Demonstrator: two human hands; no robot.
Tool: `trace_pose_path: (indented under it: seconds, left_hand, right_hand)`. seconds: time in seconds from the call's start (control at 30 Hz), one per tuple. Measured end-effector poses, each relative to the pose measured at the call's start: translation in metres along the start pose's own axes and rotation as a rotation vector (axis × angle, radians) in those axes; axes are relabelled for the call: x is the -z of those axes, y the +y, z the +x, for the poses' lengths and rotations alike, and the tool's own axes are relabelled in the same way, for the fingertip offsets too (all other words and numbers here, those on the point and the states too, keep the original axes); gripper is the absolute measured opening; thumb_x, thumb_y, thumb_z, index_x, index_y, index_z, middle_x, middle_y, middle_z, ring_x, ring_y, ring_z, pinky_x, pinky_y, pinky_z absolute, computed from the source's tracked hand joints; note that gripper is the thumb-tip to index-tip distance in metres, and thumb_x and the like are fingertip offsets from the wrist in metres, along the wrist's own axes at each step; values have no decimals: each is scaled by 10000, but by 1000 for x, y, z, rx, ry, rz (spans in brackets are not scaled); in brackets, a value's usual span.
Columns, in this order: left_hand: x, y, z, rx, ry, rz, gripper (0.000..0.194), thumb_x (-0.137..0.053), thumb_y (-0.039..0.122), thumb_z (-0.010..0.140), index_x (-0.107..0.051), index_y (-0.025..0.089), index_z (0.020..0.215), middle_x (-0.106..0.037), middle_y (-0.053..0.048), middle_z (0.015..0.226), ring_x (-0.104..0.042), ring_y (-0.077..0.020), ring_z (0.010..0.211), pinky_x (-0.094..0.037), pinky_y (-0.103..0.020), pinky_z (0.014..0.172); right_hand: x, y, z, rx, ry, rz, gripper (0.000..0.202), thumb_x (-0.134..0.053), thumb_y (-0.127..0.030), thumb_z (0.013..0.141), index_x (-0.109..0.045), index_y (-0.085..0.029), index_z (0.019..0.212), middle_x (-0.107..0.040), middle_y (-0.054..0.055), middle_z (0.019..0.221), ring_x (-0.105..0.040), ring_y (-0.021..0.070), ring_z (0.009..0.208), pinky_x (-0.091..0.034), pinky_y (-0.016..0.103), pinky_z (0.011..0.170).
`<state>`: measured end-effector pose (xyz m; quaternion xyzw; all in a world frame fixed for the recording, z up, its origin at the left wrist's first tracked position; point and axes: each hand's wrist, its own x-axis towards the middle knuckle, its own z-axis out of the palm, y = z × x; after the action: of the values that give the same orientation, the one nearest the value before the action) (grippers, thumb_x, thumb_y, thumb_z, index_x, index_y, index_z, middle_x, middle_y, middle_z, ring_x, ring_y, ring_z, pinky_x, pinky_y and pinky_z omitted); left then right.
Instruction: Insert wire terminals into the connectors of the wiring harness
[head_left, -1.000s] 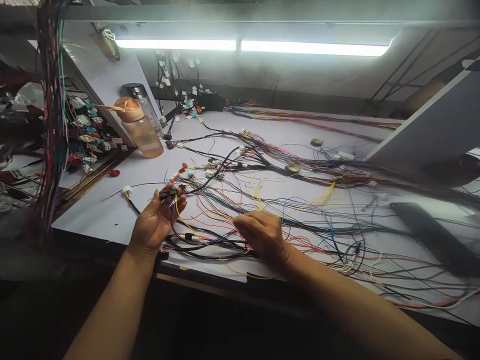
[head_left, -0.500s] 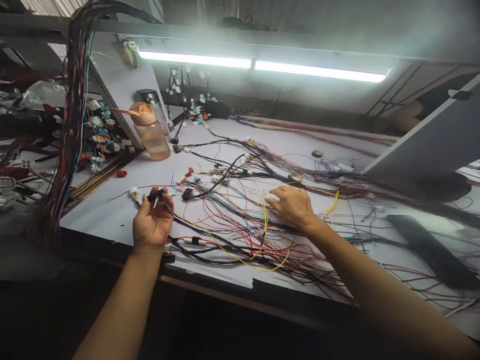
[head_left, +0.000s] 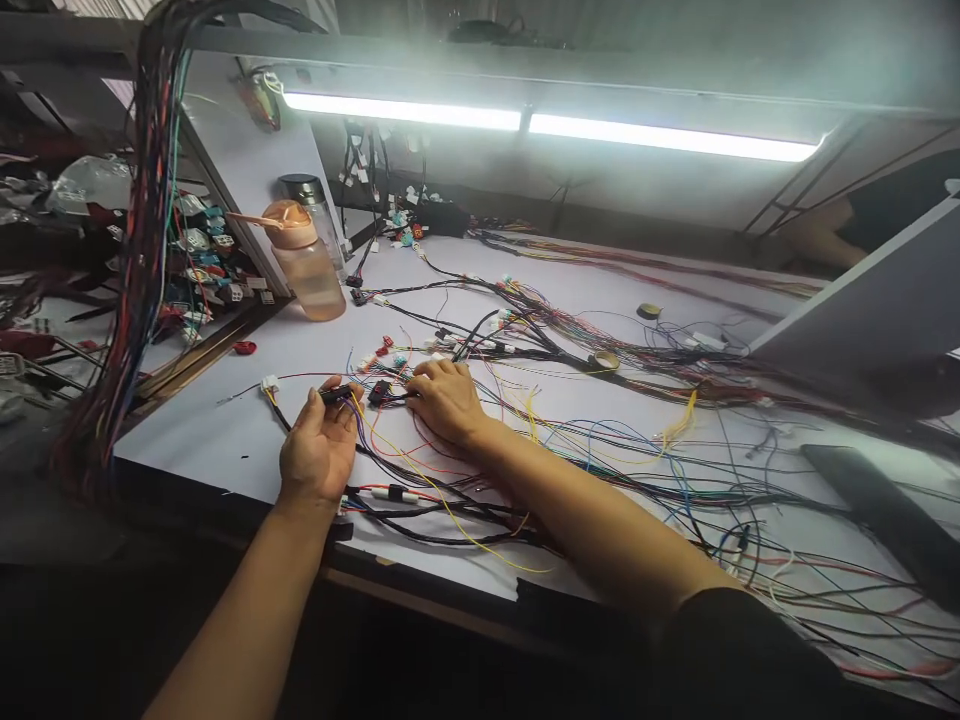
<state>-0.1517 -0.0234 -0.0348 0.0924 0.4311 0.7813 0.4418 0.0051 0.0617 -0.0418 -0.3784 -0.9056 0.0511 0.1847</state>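
My left hand (head_left: 319,450) is closed around a black connector (head_left: 339,394), pinched between thumb and fingers near the front left of the table. Purple, yellow and black wires (head_left: 367,432) run from this connector to the right. My right hand (head_left: 448,402) rests low over the wires, its fingers curled down. Just left of its fingertips lies a second black connector (head_left: 380,393) with a black cable that passes under the fingers. Whatever those fingertips grip is hidden.
A peach-lidded bottle (head_left: 306,265) stands at the back left. Wire harnesses (head_left: 540,345) and a roll of tape (head_left: 603,361) spread across the white table. A dark flat bar (head_left: 877,515) lies at right. Thick wires (head_left: 154,200) hang at left. Another person's arm (head_left: 821,235) shows behind the partition.
My right hand has moved left, from beside the yellow wires to beside the second black connector. Loose wires on the right have shifted. My left hand still holds its connector, now tilted differently.
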Motion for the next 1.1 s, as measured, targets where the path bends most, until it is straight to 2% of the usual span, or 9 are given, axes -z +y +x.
trace_pose_path:
  seconds: [0.1, 0.2, 0.3, 0.47, 0.77, 1.1]
  left_hand:
    - [0, -3, 1, -29, -77, 56, 275, -478, 293, 947, -700, 131, 943, -706, -96, 889, -680, -188, 955, -458, -373, 1031]
    - [-1, -5, -1, -21, -149, 109, 279, -486, 302, 943, -701, 126, 970, -712, -106, 898, -681, -193, 938, -463, -390, 1027]
    - [-4, -4, -3, -9, -161, 147, 278, -496, 302, 939, -702, 121, 980, -712, -110, 906, -677, -192, 935, -480, -383, 1010]
    - [-6, -3, -4, -3, -143, 177, 288, -487, 301, 944, -704, 115, 980, -713, -118, 909, -678, -192, 924, -505, -377, 979]
    - [-4, -4, -3, -21, -146, 197, 290, -487, 323, 945, -697, 130, 996, -724, -107, 917, -681, -188, 946, -463, -367, 1028]
    - [-3, -4, -3, -80, -155, 175, 289, -510, 352, 934, -702, 143, 986, -728, -89, 899, -680, -192, 965, -433, -391, 1071]
  right_hand:
    - [-4, 5, -1, 17, 46, 80, 190, -612, -405, 928, -679, -227, 940, -680, 24, 1120, -506, 208, 1088, -255, 384, 908]
    - [-2, 8, -4, 33, 104, 156, 226, -562, -424, 959, -663, -224, 933, -719, 10, 997, -539, 177, 1004, -197, 386, 914]
    - [0, 11, -4, 38, 162, 188, 249, -557, -450, 952, -662, -226, 919, -729, 2, 930, -550, 158, 926, -179, 371, 887]
    - [0, 15, -3, 56, 233, 235, 244, -584, -453, 933, -667, -228, 891, -733, -12, 910, -558, 148, 905, -173, 361, 881]
    - [0, 16, -3, 89, 236, 260, 231, -600, -440, 929, -682, -230, 881, -738, -13, 915, -563, 147, 907, -166, 364, 887]
    - [-4, 18, -4, 113, 179, 237, 344, -440, -493, 993, -686, -260, 934, -720, -1, 950, -543, 160, 937, -146, 371, 947]
